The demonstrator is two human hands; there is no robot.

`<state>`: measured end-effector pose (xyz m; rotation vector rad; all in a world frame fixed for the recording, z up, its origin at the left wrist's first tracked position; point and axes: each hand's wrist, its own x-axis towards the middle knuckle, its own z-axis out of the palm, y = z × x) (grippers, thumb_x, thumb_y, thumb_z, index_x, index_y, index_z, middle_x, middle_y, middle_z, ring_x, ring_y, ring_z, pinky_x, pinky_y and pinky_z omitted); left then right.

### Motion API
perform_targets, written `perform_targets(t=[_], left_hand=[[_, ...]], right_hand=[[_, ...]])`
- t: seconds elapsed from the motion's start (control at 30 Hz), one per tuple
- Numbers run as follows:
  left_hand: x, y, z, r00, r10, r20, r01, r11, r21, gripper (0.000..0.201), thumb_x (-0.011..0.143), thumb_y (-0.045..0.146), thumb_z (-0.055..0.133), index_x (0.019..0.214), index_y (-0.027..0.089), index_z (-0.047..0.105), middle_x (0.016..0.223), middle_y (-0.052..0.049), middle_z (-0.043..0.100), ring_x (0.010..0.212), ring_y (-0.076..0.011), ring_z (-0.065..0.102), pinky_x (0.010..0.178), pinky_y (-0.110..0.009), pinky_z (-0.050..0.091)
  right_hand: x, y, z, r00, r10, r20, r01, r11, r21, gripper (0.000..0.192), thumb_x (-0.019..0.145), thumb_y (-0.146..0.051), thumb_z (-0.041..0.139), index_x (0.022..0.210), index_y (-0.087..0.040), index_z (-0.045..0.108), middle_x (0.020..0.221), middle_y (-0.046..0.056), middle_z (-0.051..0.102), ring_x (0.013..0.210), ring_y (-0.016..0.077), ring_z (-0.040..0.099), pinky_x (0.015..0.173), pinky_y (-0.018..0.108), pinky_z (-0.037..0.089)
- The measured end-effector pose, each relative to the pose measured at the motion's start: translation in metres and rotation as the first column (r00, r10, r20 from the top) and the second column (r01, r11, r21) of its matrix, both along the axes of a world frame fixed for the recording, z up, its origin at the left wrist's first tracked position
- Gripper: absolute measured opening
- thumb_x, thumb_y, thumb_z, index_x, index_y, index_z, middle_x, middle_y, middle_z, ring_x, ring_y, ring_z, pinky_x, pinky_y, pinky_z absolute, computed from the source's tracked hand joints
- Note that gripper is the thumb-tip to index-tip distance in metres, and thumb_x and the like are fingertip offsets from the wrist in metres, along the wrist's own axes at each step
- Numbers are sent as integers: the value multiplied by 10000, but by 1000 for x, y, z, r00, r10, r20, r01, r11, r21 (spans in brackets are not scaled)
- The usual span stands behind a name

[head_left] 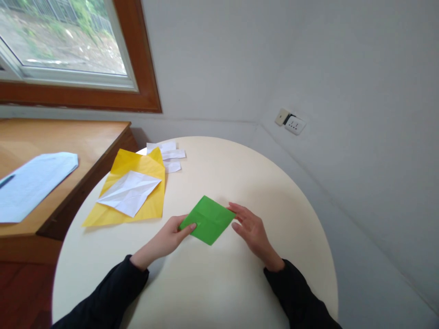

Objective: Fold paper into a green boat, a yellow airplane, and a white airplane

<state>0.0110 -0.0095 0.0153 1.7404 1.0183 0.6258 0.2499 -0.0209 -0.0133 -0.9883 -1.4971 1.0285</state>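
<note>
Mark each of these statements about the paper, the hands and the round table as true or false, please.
1. The green paper lies on the round table. True.
2. The left hand is far from the green paper. False: its thumb presses on the paper's left corner.
3. The right hand touches the right edge of the green paper. True.
4. A white folded sheet lies on the yellow paper. True.
5. The yellow paper is to the right of the green paper. False: it lies to the left, nearer the window.
6. The wall socket is on the table. False: it is fixed to the wall.
</note>
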Motion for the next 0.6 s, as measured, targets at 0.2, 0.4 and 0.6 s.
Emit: perform_targets(t=[0.2, 0.4, 0.6], left_hand=[[6, 7, -32, 962, 39, 272, 61, 936, -348, 403, 792, 478, 562, 978, 129, 634, 932, -79, 687, 860, -210, 614, 799, -324, 473], [7, 7, -38, 937, 134, 322, 51, 861, -506, 491, 714, 509, 642, 1035, 138, 622, 947, -89, 683, 836, -200, 622, 770, -314, 478], [5, 8, -29, 945, 125, 303, 58, 845, -532, 488, 693, 500, 663, 1027, 145, 629, 925, -74, 692, 815, -186, 624, 738, -299, 485]], right_hand=[[-10, 7, -7, 999, 25, 43, -13, 971, -240, 261, 736, -421, 641, 786, -166, 659, 703, 19, 661, 624, 142, 604, 562, 257, 496], [-10, 10, -14, 993, 120, -5, -113, 921, -373, 300, 718, -460, 644, 693, -162, 616, 502, -36, 568, 402, 109, 529, 397, 228, 401], [-9, 11, -14, 995, 98, 0, -90, 913, -397, 303, 709, -454, 653, 673, -156, 618, 431, -50, 531, 380, 108, 537, 371, 211, 342]])
